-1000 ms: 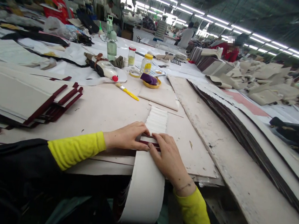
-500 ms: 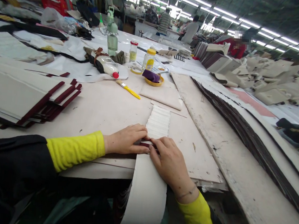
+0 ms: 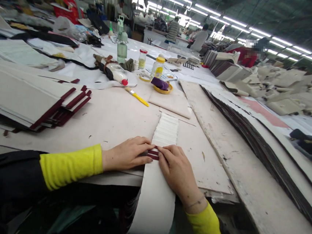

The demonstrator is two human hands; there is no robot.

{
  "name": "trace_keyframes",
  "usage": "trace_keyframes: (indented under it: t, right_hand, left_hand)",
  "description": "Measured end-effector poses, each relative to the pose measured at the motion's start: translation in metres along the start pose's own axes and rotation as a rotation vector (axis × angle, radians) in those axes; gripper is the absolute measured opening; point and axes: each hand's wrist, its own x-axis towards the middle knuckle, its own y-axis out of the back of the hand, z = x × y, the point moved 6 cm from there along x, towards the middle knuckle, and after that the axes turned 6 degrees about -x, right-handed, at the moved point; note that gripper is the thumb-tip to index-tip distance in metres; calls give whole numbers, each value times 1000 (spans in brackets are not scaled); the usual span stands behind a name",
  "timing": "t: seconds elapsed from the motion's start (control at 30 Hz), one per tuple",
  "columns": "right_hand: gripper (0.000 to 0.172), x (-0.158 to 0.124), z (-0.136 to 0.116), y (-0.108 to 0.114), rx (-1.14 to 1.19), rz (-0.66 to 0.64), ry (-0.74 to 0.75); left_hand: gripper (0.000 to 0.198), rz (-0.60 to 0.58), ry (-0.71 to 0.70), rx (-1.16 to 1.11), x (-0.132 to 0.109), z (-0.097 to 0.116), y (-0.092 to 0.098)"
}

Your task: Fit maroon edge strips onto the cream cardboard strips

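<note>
Barely a shift in the last second: left grip [image 3: 126,154] and right grip [image 3: 175,168] stay flat, holding nothing, fingertips [image 3: 147,146] pinning the maroon-edged strip [image 3: 154,154] between them, white fan [image 3: 167,129] just beyond on the bench [image 3: 112,116].

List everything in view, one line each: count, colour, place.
strips: one fanned stack, white with dark red edges, mid-table, near end curling over the table edge
boards: one stack, beige with dark red edges, left
brush: one, yellow handle, beyond the strips
dish: one, yellow, behind the brush
cloth: one, purple, in the dish
yellow-lidded jar: one, clear, behind the dish
red-lidded jar: one, clear, left of that
bottle: one, green, upright, further back
sheets: one long overlapped row, dark-edged, right
co-workers: several, far back
table: one, beige
left hand: flat, fingertips on the strips, yellow sleeve
right hand: flat on the strips, yellow sleeve
</note>
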Motion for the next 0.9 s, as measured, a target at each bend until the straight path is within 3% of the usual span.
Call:
trace_keyframes:
  t: [0.2, 0.33, 0.47, 0.57, 0.63, 0.7, 0.9]
  right_hand:
    - [22, -1, 13, -2, -8, 75, -118]
    - [30, 15, 29, -1, 97, 75, -200]
    - [38, 22, 47, 0, 671, 13, -424]
    - [43, 13, 51, -8, 1235, -51, -584]
    - [49, 1, 50, -14, 1455, -72, -660]
    - [48, -10, 48, -17, 1488, -87, -656]
    - [38, -21, 32, -17, 1202, -258, -414]
  left_hand:
    - [80, 26, 237, -59, -12, -1, -8]
    - [81, 31, 303, -68, -14, 0, -14]
    - [78, 30, 316, -105, -16, -1, -15]
    - [68, 73, 282, -155, -17, 2, -14]
    - [58, 120, 258, -201, -18, 5, -14]
    - [47, 175, 231, -259, -18, 7, -14]
    - [34, 251, 179, -370, -17, 12, -16]
